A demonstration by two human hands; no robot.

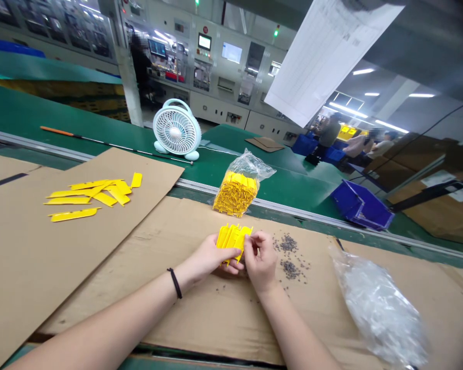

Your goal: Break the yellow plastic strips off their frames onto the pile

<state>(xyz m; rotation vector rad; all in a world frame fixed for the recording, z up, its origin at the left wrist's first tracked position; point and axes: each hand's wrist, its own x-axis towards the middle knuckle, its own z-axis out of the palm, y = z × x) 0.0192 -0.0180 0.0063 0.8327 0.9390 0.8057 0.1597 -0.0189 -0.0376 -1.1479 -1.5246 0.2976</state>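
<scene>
My left hand is wrapped round several flat yellow plastic strips, held side by side above the cardboard. At their right edge, the fingers of my right hand are pinched together; whatever sits between the fingertips is hidden or too small to make out. Just right of that hand lie two loose piles of small dark grey parts, with stray ones scattered around. Behind my hands, a clear plastic bag stands packed with more yellow strips. Further strips lie spread on the cardboard at the left.
A light blue fan and a thin rod with an orange handle are on the green bench behind. A crumpled clear bag lies at the right, a blue bin beyond it. A paper sheet hangs overhead. People are in the background.
</scene>
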